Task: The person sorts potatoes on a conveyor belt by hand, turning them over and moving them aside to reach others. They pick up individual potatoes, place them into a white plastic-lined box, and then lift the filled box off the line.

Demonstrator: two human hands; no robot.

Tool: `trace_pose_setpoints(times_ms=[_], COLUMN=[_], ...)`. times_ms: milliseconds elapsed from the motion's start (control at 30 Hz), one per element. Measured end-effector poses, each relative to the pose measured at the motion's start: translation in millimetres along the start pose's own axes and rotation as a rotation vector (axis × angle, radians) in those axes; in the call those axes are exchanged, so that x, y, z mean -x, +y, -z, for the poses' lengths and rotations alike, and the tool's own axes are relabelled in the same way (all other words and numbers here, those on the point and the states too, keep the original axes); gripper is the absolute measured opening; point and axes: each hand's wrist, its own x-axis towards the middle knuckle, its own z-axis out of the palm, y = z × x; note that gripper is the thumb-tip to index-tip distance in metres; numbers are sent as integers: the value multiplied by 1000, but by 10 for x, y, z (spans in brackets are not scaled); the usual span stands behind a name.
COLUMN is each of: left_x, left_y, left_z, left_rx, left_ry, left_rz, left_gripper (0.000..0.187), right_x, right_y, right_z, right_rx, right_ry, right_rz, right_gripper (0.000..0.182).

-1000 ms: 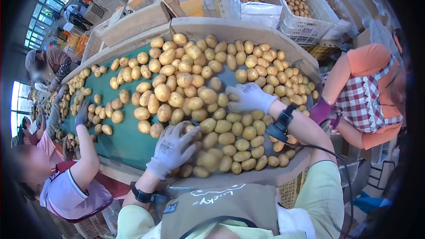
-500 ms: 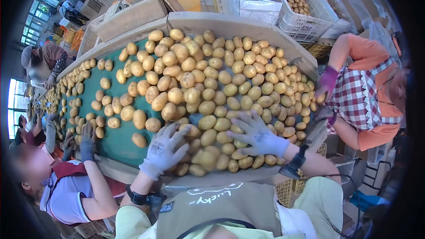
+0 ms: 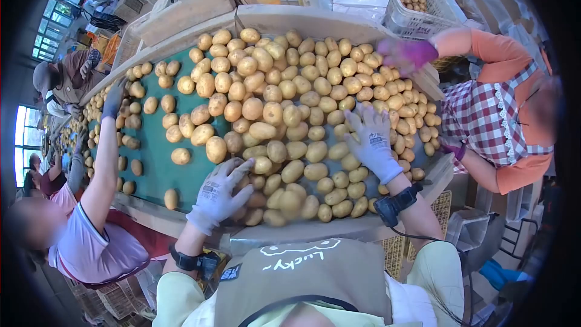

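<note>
Many potatoes (image 3: 293,115) are spread over a green sorting surface (image 3: 158,172), piled thickest at its middle and right. My left hand (image 3: 219,194), in a pale work glove, rests at the near edge of the pile with its fingers apart, touching potatoes. Farther right, my right hand (image 3: 373,140), gloved the same way, lies spread on top of the potatoes with its fingers pointing away from me. Neither hand is closed around a potato.
A co-worker's purple-gloved hand (image 3: 411,56) is over the pile's far right edge. At the left, another person's gloved hand (image 3: 113,100) reaches across the surface. Wooden boards (image 3: 315,22) border it. Beyond stands a white crate (image 3: 417,24) of potatoes.
My right hand has moved away from me and slightly right, its fingers now pointing forward. My left hand stays nearly in place. Both neighbours' hands have reached farther out over the potatoes.
</note>
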Motion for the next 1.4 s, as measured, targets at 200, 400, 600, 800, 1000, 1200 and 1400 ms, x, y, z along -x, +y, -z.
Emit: trace_pose_setpoints(times_ms=[200,400,600,800,1000,1200,1400], left_x=[-49,-125,-79,-133,-148,-3,-809], left_y=[-68,-60,-59,-6,18,-45,367], left_z=[7,24,45,23,24,474,164], left_rx=[7,-19,13,11,-23,155,-315], left_ry=[-26,-33,36,3,6,-182,23], left_rz=[9,52,-34,12,31,10,-382], left_gripper=[65,69,69,68,66,47,45], right_x=[332,-141,-533,-1332,-167,360,200], right_y=[-347,-672,-295,792,-281,15,-348], right_z=[42,-45,266,1235,191,442,0], right_rx=[-311,-124,-278,263,-42,94,-267], right_ry=[-51,-71,-14,898,162,-154,145], right_rz=[442,174,181,-86,425,329,605], right_gripper=[53,42,38,52,48,47,48])
